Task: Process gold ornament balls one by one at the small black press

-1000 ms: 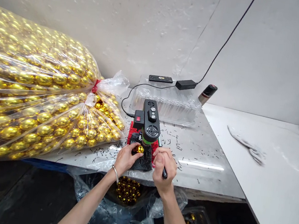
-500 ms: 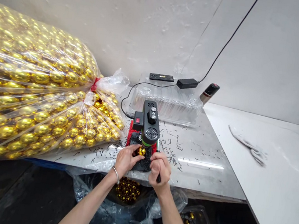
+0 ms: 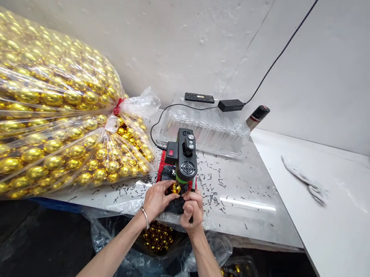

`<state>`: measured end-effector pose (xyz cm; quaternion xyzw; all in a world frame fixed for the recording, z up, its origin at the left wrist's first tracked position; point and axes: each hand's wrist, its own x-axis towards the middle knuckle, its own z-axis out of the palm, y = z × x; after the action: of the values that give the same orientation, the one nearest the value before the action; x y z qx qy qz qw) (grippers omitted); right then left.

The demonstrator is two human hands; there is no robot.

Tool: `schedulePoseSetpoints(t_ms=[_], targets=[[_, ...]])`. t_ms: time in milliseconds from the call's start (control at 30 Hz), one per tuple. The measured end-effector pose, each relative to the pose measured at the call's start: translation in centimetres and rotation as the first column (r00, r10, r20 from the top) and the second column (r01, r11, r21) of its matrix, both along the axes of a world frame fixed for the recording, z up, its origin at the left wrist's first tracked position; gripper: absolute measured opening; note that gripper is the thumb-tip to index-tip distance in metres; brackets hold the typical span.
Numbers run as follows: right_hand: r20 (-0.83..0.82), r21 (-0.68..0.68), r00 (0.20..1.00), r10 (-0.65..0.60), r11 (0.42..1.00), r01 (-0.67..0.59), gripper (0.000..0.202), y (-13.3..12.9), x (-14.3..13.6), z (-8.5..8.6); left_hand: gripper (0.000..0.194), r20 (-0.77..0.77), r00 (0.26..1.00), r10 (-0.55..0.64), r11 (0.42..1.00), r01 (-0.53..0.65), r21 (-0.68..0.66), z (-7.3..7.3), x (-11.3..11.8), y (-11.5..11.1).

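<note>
swinging closer to the black machine (image 3: 188,150), the lever handle (image 3: 191,219) has been brought inward by the right hand (image 3: 193,207), its fingers wrapped round it. the golden ball (image 3: 176,188) is kept pinched by the fingers of the left hand (image 3: 155,199), just under the machine's head on the desk (image 3: 239,217). the ball is seemingly being steadied while the lever is worked; contact with the head cannot be told.

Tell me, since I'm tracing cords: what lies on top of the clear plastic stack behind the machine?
A black power adapter, part of its cord, and a flat, dark patterned item. Whatever is directly beneath them is covered.
</note>
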<state>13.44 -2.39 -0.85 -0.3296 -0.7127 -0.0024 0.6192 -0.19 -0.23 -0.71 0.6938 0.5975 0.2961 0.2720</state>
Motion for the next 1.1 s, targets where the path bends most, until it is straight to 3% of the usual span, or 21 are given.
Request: schedulePoseSetpoints(t_ms=[100, 300, 333, 400, 500, 567, 633, 700, 767, 800, 867, 967, 1100], targets=[[-0.019, -0.014, 1.0, 0.001, 1.0, -0.001, 0.028, -0.1, 0.0, 1.7, 0.035, 0.026, 0.999, 0.023, 1.0, -0.023, -0.003, -0.1, 0.2, 0.2], [-0.1, -0.14, 0.994, -0.05, 0.99, 0.036, 0.029, -0.4, -0.1, 7.8, 0.049, 0.272, 0.944, 0.188, 0.974, -0.144, -0.175, -0.1, -1.0, -0.8], [-0.091, -0.151, 0.995, -0.049, 0.988, 0.035, 0.029, -0.4, -0.1, 8.3, 0.05, 0.338, 0.92, 0.196, 0.966, -0.122, -0.228, -0.3, -1.4, -1.6], [-0.082, -0.142, 0.996, -0.041, 0.989, 0.029, 0.03, -0.4, -0.1, 8.6, 0.049, 0.47, 0.87, 0.15, 0.931, 0.036, -0.363, -0.8, -2.0, -3.9], [-0.081, -0.102, 0.996, -0.043, 0.994, 0.034, 0.029, -0.5, -0.2, 7.7, 0.042, 0.594, 0.801, 0.076, 0.774, 0.328, -0.542, -2.7, -2.0, -7.8], [-0.081, -0.086, 0.995, -0.049, 0.995, 0.042, 0.029, -0.5, -0.3, 7.1, 0.042, 0.576, 0.803, 0.157, 0.695, 0.324, -0.641, -4.6, -1.5, -9.8], [-0.079, -0.08, 0.996, -0.052, 0.996, 0.046, 0.029, -0.5, -0.3, 6.7, 0.046, 0.512, 0.766, 0.388, 0.603, 0.209, -0.77, -6.4, -0.9, -10.9], [-0.068, -0.08, 0.997, -0.047, 0.996, 0.041, 0.029, -0.5, -0.2, 6.6, 0.048, 0.411, 0.629, 0.66, 0.413, 0.154, -0.898, -7.7, -0.7, -11.4], [-0.051, -0.08, 0.998, -0.036, 0.996, 0.032, 0.028, -0.6, -0.1, 6.5, 0.042, 0.326, 0.464, 0.824, 0.234, 0.246, -0.941, -7.9, -1.0, -11.6], [-0.048, -0.078, 0.998, -0.035, 0.996, 0.031, 0.028, -0.6, -0.1, 6.5, 0.036, 0.33, 0.392, 0.859, 0.201, 0.335, -0.921, -7.6, -1.3, -11.6], [-0.055, -0.078, 0.998, -0.041, 0.996, 0.036, 0.029, -0.6, -0.1, 6.4, 0.025, 0.434, 0.254, 0.864, 0.259, 0.514, -0.818, -6.0, -2.0, -11.4], [-0.075, -0.085, 0.996, -0.055, 0.995, 0.048, 0.03, -0.6, -0.2, 6.1, 0.044, 0.643, 0.134, 0.754, 0.454, 0.601, -0.657, -2.4, -3.0, -10.3], [-0.066, -0.093, 0.996, -0.053, 0.995, 0.047, 0.031, -0.7, -0.2, 6.1, 0.052, 0.8, 0.228, 0.555, 0.69, 0.411, -0.596, 1.8, -3.2, -7.2]])
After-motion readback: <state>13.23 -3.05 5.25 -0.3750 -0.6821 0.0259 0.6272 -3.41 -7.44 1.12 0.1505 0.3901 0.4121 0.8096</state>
